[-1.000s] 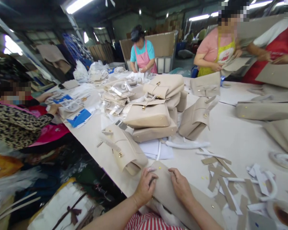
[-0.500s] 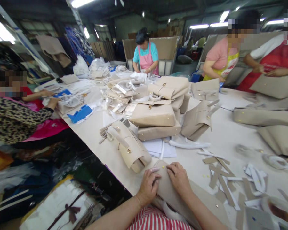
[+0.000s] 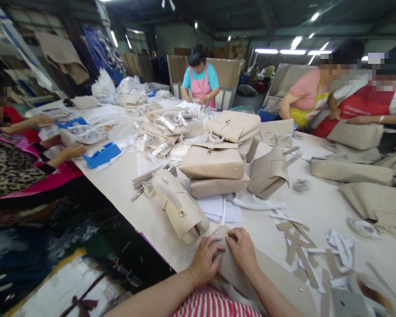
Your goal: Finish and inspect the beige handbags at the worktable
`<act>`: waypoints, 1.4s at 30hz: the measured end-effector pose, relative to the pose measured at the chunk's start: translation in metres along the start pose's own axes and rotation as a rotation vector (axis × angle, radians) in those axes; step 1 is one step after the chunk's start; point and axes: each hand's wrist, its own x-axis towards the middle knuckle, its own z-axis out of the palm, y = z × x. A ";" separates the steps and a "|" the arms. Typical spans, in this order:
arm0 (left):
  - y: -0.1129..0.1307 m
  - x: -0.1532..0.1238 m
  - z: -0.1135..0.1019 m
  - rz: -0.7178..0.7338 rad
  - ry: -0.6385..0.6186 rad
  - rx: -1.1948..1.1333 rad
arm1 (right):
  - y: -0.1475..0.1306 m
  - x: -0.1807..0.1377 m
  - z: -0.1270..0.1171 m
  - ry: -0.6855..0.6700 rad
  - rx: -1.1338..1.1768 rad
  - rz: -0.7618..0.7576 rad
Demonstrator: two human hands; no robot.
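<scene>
A beige handbag (image 3: 267, 268) lies on its side at the table's front edge, against my striped apron, with a small metal stud near its right end. My left hand (image 3: 206, 260) grips the bag's far left end, fingers curled over it and the thumb bent toward me. At that same end, my right hand (image 3: 242, 250) has thumb and forefinger pinched at a small yellow dot (image 3: 227, 235) on the surface. Just beyond my hands lies another beige handbag (image 3: 181, 207) with a gold clasp and a wrapped handle.
Stacked handbags (image 3: 213, 160) fill the middle of the table (image 3: 119, 189). Beige and white strips (image 3: 300, 251) and a tape roll (image 3: 371, 290) lie at right. A blue tape dispenser (image 3: 104, 154) stands at left. Co-workers stand around the table.
My right fingertips have moved left onto the yellow dot, which earlier showed uncovered between my hands. My left hand stays on the bag. The camera view has shifted slightly.
</scene>
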 end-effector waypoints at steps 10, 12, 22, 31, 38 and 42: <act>-0.014 0.005 -0.004 0.084 -0.032 -0.006 | 0.002 -0.003 0.013 0.035 0.045 0.072; -0.015 0.006 -0.005 0.091 -0.035 -0.004 | 0.002 -0.008 0.015 0.046 0.062 0.063; -0.022 0.010 -0.006 0.128 -0.023 -0.046 | 0.000 -0.011 0.020 0.111 0.080 0.062; -0.029 0.013 -0.005 0.116 -0.032 -0.047 | -0.010 -0.006 0.021 0.084 0.018 0.126; -0.028 0.018 -0.005 0.119 -0.031 -0.068 | -0.006 0.010 0.001 -0.016 -0.050 0.082; -0.029 0.019 -0.003 0.102 -0.032 -0.073 | -0.008 0.022 -0.007 -0.093 -0.127 0.030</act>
